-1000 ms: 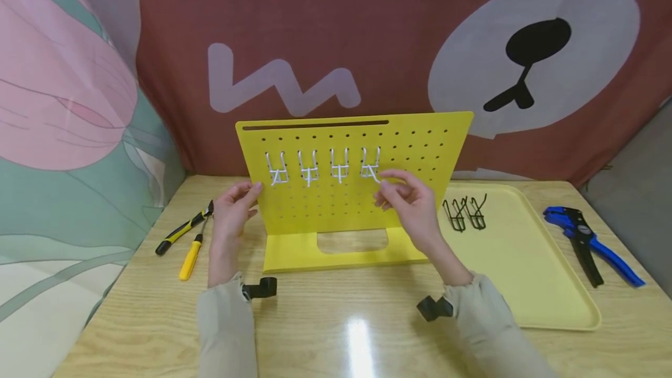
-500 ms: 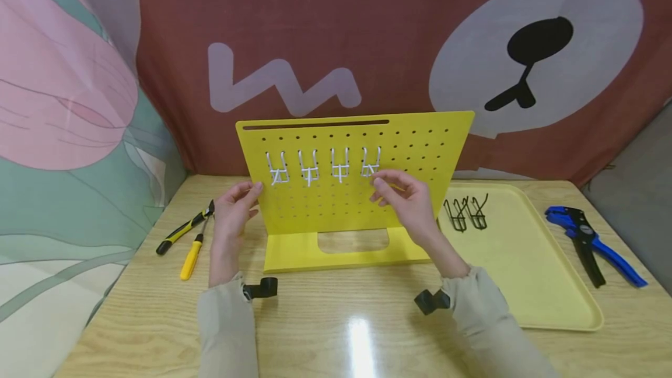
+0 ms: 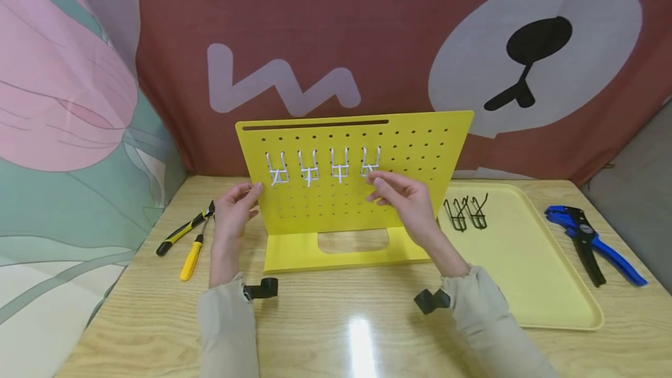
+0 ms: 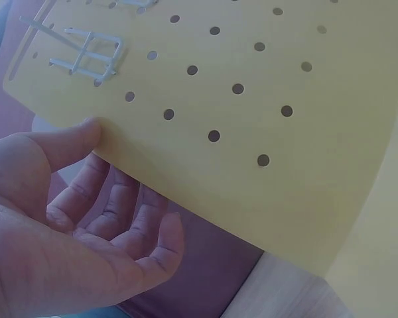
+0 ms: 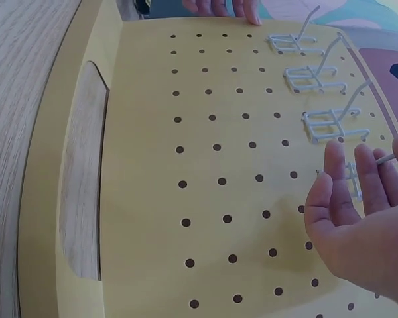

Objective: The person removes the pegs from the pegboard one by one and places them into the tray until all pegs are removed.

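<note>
A yellow pegboard stands upright on its base, bearing a row of white wire hooks. My left hand grips the board's left edge; in the left wrist view the thumb lies on its front and the fingers are behind the edge. With the right hand I pinch the projecting prong of the rightmost white hook, between thumb and fingertips. In the right wrist view the fingers partly hide this hook. Its upper ends sit at holes in the board.
On the right, a pale yellow tray carries black wire hooks. Beyond it lies a blue and black wire stripper. Black-and-yellow pliers and a yellow-handled screwdriver lie left of the board. A printed cloth hangs behind.
My right hand has shifted slightly left, and the held prong has swung from pointing right to nearer straight out. The left hand has stayed on the board's edge.
</note>
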{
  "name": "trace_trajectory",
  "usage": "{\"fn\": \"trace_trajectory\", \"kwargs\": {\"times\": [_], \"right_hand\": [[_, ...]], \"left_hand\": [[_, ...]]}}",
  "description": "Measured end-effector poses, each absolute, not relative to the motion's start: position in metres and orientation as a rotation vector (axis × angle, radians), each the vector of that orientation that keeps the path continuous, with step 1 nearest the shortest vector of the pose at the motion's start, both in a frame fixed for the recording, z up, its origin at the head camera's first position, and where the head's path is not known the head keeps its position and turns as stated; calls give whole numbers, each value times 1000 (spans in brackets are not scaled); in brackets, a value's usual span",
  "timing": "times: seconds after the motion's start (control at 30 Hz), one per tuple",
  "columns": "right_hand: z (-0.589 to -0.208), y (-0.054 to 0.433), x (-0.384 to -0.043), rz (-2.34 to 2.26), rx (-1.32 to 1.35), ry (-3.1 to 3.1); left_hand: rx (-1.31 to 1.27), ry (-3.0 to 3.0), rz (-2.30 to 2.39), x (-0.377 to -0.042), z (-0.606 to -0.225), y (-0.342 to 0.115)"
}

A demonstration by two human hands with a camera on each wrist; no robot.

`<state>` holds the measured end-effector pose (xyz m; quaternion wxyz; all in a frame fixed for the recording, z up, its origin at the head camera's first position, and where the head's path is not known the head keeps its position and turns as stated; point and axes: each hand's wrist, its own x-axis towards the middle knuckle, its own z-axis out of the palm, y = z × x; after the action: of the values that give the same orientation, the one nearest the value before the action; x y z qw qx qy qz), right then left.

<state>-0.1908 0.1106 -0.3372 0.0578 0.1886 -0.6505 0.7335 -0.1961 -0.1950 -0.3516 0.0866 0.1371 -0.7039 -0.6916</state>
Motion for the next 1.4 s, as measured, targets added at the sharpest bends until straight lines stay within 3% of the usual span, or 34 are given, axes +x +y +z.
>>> {"fn": "trace_trajectory", "kwargs": {"times": [1.4], "right_hand": [[-341,112,-179,2112,681,-1751]], "left_hand": [[394,-2098,-2086,-194,-350,-195]]}}
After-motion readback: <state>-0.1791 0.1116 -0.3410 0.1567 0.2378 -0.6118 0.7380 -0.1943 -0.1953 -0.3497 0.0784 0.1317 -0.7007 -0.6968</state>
